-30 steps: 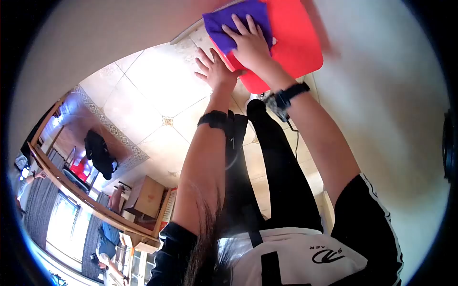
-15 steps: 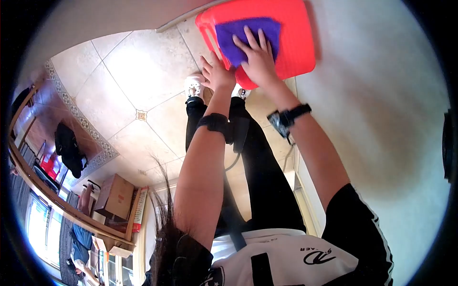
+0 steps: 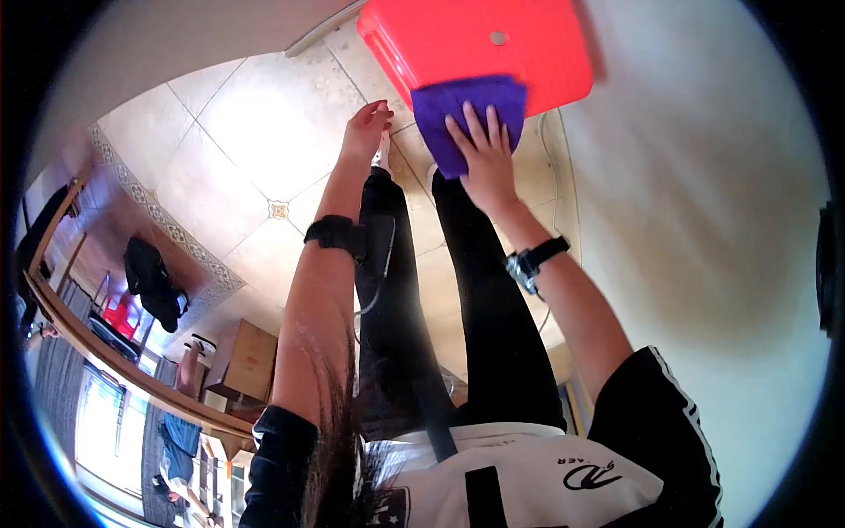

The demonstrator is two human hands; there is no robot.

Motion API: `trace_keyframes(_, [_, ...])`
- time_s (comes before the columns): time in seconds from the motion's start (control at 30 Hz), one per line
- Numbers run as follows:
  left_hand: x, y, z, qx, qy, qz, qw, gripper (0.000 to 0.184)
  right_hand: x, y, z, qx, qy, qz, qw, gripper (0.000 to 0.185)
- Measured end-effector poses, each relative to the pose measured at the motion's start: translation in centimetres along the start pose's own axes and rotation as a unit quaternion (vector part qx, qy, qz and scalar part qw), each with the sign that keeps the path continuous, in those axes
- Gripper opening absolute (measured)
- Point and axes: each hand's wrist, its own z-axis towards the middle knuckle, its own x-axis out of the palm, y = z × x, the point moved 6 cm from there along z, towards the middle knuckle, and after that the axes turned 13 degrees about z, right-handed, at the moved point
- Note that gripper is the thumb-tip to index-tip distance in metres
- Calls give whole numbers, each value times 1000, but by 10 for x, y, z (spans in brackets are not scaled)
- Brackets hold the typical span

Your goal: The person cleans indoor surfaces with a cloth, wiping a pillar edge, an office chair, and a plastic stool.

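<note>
A red plastic piece (image 3: 475, 44) with a small round mark lies at the top centre of the view. A purple cloth (image 3: 440, 123) covers its near edge and hangs over it. My right hand (image 3: 486, 163) lies on the cloth with its fingers spread. To the left of the red piece, over the tiled floor, is my left hand (image 3: 367, 132), its fingers bent and drawn together; whether anything is in them is too small to tell. Black bands are on both my wrists.
Below lies a pale tiled floor (image 3: 255, 114), with a pale wall (image 3: 704, 194) on the right. A cardboard box (image 3: 242, 361), a wooden rail (image 3: 132, 374), a black bag (image 3: 154, 282) and a person in blue (image 3: 180, 440) are at the lower left.
The purple cloth and my right hand have slid toward me, down to the red piece's near edge. My left hand has moved left, away from the piece, and its fingers have drawn together.
</note>
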Motion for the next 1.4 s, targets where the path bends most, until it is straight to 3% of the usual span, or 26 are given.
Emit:
trace_keyframes(0.17, [36, -33, -16, 69, 38, -63, 995, 42, 15, -8, -26, 24, -35, 10, 999, 73])
trace_keyframes(0.27, [41, -49, -11, 54, -17, 10, 998, 44, -13, -18, -4, 75, 2, -9, 997, 79])
trace_keyframes(0.37, [37, -44, 9, 49, -57, 74, 994, 54, -53, -72, 24, 122, -148, -27, 981, 80])
trace_keyframes(0.43, [33, -48, 19, 44, -54, 132, 989, 56, -75, -110, 41, 81, -247, 12, 966, 69])
trace_keyframes(0.5, [23, -49, 41, 64, -71, 182, 979, 57, -86, -129, 52, 53, -267, 19, 962, 68])
trace_keyframes(0.57, [25, -47, 56, 61, -35, 151, 986, 57, -78, -128, 51, 49, -278, 13, 959, 70])
trace_keyframes(0.67, [30, -62, 46, 113, -34, 129, 985, 57, -61, -86, 35, 107, -196, 42, 974, 76])
trace_keyframes(0.7, [28, -67, 36, 66, -45, 119, 990, 56, -51, -66, 29, 96, -161, 71, 980, 76])
trace_keyframes(0.73, [23, -70, 32, 18, -57, 110, 992, 55, -29, -50, 24, 72, -129, 36, 988, 75])
trace_keyframes(0.77, [20, -68, 36, 21, -60, 116, 991, 55, -17, -25, 16, 35, -69, 87, 993, 71])
trace_keyframes(0.83, [13, -70, 43, 66, -81, 263, 959, 51, 6, 6, 0, -87, 13, 90, 992, 64])
trace_keyframes(0.87, [12, -63, 48, -8, -17, 245, 969, 48, 8, 5, 0, -128, 24, 54, 990, 63])
trace_keyframes(0.9, [12, -64, 48, -6, -16, 250, 968, 48, 9, 0, 2, -170, 37, 16, 985, 62])
trace_keyframes(0.97, [15, -58, 47, -52, 6, 162, 985, 47, -14, -12, 9, -199, 107, 83, 971, 59])
trace_keyframes(1.03, [16, -64, 40, -48, -1, 158, 986, 46, -34, -40, 24, -180, 53, 10, 982, 63])
trace_keyframes(1.1, [18, -71, 29, -45, -7, 152, 987, 45, -71, -79, 37, -64, -10, -111, 992, 67])
trace_keyframes(1.17, [22, -78, 20, -55, -7, 112, 992, 44, -100, -113, 42, 18, -108, -6, 994, 71])
trace_keyframes(1.3, [20, -78, 28, -59, 22, 125, 990, 44, -98, -111, 46, 54, -172, 41, 983, 73])
trace_keyframes(1.4, [16, -67, 42, -66, -1, 159, 985, 46, -67, -73, 41, 77, -102, 42, 991, 75])
